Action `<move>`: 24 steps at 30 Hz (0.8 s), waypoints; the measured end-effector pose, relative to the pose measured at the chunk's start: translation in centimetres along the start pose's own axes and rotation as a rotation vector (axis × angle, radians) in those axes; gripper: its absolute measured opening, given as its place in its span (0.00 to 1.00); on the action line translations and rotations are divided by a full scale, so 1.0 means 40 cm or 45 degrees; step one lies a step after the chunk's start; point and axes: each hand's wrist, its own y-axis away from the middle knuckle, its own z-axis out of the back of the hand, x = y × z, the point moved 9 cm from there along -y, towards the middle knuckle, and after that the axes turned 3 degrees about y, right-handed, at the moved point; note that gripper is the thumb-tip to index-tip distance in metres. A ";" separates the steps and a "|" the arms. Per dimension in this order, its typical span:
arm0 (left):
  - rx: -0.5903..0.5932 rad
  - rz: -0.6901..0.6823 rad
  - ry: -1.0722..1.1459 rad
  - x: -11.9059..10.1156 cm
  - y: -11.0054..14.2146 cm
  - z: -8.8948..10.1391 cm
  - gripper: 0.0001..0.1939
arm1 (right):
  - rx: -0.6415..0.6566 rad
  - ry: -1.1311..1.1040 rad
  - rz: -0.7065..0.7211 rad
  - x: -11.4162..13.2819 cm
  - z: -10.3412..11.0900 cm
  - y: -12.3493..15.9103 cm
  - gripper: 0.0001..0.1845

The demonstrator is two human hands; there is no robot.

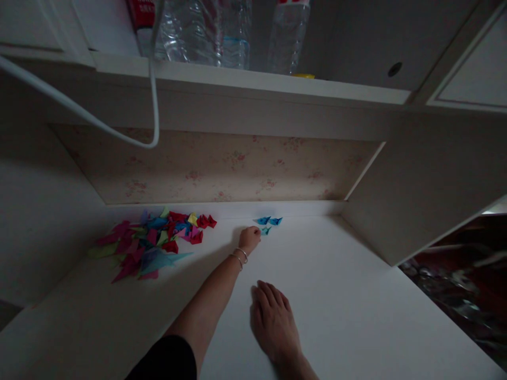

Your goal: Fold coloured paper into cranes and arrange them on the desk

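Observation:
My left hand, with thin bracelets at the wrist, reaches to the back of the white desk. Its fingers are closed at one end of a small teal paper crane. Just behind that, two blue paper cranes, a left one and a right one, sit side by side. My right hand lies palm down on the desk, fingers stretched out, holding nothing. To the left is a pile of folded paper cranes in pink, red, blue, green and yellow.
A shelf overhangs the desk, bearing clear plastic bottles and a red-and-white tube. A white cable hangs down at the left. Side panels and a flowered back wall enclose the space.

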 end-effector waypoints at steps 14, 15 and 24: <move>-0.032 0.073 0.122 0.012 -0.034 -0.012 0.14 | -0.034 0.003 0.001 0.000 0.004 0.004 0.20; -0.032 0.085 0.137 0.013 -0.033 -0.010 0.14 | -0.035 0.005 0.000 0.000 0.004 0.004 0.20; 0.032 0.137 0.272 0.014 0.071 -0.002 0.18 | -0.040 0.053 0.017 0.002 -0.002 -0.012 0.20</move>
